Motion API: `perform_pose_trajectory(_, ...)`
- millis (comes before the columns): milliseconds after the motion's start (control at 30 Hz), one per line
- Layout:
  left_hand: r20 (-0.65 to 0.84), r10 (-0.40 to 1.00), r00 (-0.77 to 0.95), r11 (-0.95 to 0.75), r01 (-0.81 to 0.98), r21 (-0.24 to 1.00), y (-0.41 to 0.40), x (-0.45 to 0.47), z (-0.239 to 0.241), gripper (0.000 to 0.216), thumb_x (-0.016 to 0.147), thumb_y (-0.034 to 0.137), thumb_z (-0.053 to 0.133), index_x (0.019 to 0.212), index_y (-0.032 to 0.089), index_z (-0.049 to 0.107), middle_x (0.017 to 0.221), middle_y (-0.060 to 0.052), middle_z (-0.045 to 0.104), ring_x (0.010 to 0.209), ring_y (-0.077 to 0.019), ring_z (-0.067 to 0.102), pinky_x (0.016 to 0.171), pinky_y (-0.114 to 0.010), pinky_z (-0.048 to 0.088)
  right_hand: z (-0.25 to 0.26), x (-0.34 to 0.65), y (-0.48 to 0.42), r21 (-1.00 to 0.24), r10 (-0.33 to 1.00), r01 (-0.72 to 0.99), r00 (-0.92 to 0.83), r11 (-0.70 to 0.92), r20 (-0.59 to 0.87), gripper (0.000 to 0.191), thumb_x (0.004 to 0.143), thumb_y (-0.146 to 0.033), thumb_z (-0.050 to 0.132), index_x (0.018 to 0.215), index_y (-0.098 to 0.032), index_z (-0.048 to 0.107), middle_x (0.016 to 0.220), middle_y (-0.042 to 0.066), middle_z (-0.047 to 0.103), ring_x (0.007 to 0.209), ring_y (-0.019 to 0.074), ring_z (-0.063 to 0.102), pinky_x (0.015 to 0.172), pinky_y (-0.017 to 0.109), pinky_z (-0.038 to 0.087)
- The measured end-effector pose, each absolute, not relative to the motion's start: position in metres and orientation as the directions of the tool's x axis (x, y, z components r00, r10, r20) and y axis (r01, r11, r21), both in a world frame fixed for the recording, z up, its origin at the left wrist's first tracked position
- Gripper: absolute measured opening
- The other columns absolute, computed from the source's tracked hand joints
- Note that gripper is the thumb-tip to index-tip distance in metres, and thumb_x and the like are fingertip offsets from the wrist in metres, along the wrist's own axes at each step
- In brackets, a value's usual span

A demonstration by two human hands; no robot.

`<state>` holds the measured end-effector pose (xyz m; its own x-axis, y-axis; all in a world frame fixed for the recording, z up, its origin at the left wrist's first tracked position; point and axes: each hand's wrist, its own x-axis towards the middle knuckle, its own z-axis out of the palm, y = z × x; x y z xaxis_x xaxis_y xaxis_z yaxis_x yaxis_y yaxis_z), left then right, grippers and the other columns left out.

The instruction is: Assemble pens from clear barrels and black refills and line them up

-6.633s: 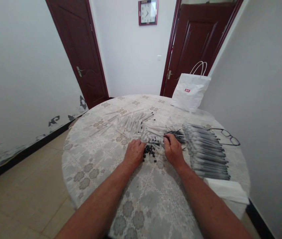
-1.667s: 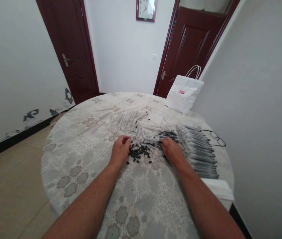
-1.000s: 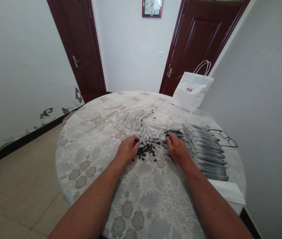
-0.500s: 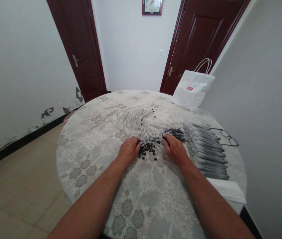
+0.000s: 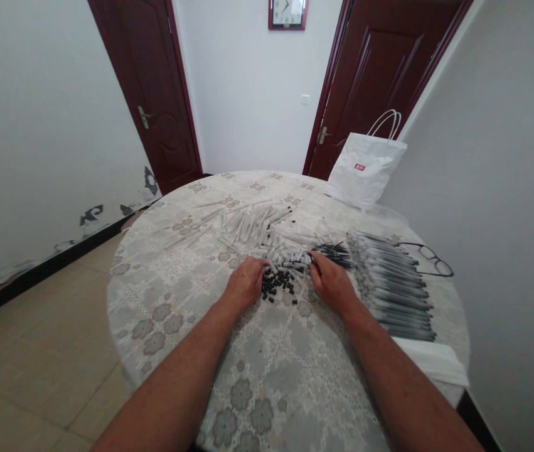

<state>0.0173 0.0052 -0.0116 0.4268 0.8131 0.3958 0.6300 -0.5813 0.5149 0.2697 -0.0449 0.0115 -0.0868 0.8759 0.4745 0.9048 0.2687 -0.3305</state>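
Both my hands rest on a round table [image 5: 163,295] with a lace cloth. My left hand [image 5: 245,285] lies knuckles-up with its fingers curled at the near edge of a heap of pale grey pen barrels [image 5: 257,229]. A small pile of black caps [image 5: 278,284] sits between my hands. My right hand [image 5: 330,282] is also curled, its fingertips pinched at the tips of a bundle of thin black refills [image 5: 335,252]. What either hand holds is hidden under the fingers.
A long row of assembled pens [image 5: 393,285] lies right of my right hand, with eyeglasses [image 5: 429,258] beyond it and white folded paper [image 5: 431,361] at the table's near right edge. A white paper bag [image 5: 365,169] stands at the back. Two dark doors and a wall clock are behind.
Over the last second my right hand drew back slightly from the refill bundle toward the caps, and my left hand closed in on the barrels' edge. Since half a second ago little has moved.
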Motion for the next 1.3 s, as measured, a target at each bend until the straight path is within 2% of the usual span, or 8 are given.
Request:
perform_pose_trajectory(200,0.384,0.818,0.428,-0.571,0.681,0.458,0.001,0.02,-0.011,0.018,0.091,0.025,0.057,0.107,0.023,0.066,0.104,-0.008,0.065,0.102,-0.0221,0.06,0.093,-0.034,0.047,0.003,0.276,-0.039,-0.284,0.886,0.928,-0.091,0.242,0.455,0.034,0.098,-0.029,0.044,0.122,-0.014,0.062,0.122,0.013,0.068,0.111,0.0227,0.063,0.097,0.032,0.047)
perform_pose_trajectory(467,0.467,0.85,0.245,-0.484,0.714,0.505,0.008,0.013,-0.006,0.024,0.091,0.019,0.052,0.112,0.022,0.064,0.108,-0.009,0.066,0.106,-0.0224,0.06,0.098,-0.036,0.046,0.009,0.271,-0.042,-0.273,0.886,0.929,-0.107,0.251,0.45,0.028,0.098,-0.026,0.044,0.115,-0.016,0.063,0.109,0.012,0.068,0.103,0.0219,0.062,0.092,0.03,0.046)
perform_pose_trajectory(600,0.444,0.863,0.24,-0.461,0.734,0.499,0.01,0.014,-0.008,0.023,0.09,0.023,0.056,0.111,0.021,0.065,0.109,-0.009,0.067,0.106,-0.023,0.061,0.098,-0.036,0.045,0.011,0.27,-0.044,-0.273,0.892,0.931,-0.102,0.242,0.44,0.027,0.097,-0.024,0.044,0.113,-0.016,0.063,0.105,0.011,0.068,0.1,0.0218,0.062,0.091,0.029,0.045)
perform_pose_trajectory(767,0.446,0.849,0.282,-0.463,0.803,0.375,0.006,0.025,-0.003,0.026,0.09,0.029,0.06,0.114,0.021,0.064,0.11,-0.01,0.065,0.109,-0.0245,0.058,0.098,-0.036,0.044,0.009,0.269,-0.043,-0.257,0.902,0.939,-0.107,0.23,0.417,0.025,0.097,-0.024,0.044,0.112,-0.016,0.063,0.104,0.01,0.067,0.097,0.0214,0.061,0.09,0.028,0.045)
perform_pose_trajectory(933,0.386,0.862,0.33,-0.433,0.874,0.219,0.005,0.041,0.005,0.021,0.09,0.036,0.06,0.1,0.021,0.068,0.103,-0.012,0.062,0.102,-0.0267,0.057,0.09,-0.038,0.045,0.009,0.267,-0.043,-0.256,0.904,0.939,-0.106,0.228,0.415,0.026,0.098,-0.025,0.044,0.112,-0.017,0.064,0.103,0.01,0.068,0.097,0.0206,0.061,0.089,0.028,0.044)
perform_pose_trajectory(1067,0.353,0.881,0.314,-0.385,0.91,0.154,0.012,0.054,0.01,0.019,0.089,0.03,0.058,0.095,0.017,0.069,0.102,-0.016,0.061,0.101,-0.0298,0.057,0.088,-0.041,0.046,0.01,0.267,-0.044,-0.241,0.9,0.942,-0.117,0.234,0.419,0.025,0.099,-0.025,0.044,0.111,-0.016,0.065,0.101,0.009,0.067,0.095,0.0201,0.061,0.087,0.027,0.044)
perform_pose_trajectory(1300,0.229,0.942,0.245,-0.273,0.957,0.098,0.014,0.065,0.023,0.024,0.088,0.021,0.05,0.1,0.011,0.068,0.107,-0.019,0.061,0.103,-0.0309,0.06,0.081,-0.037,0.048,0.005,0.268,-0.042,-0.234,0.884,0.939,-0.124,0.252,0.451,0.023,0.098,-0.024,0.047,0.111,-0.017,0.065,0.103,0.009,0.068,0.095,0.0203,0.062,0.085,0.027,0.045)
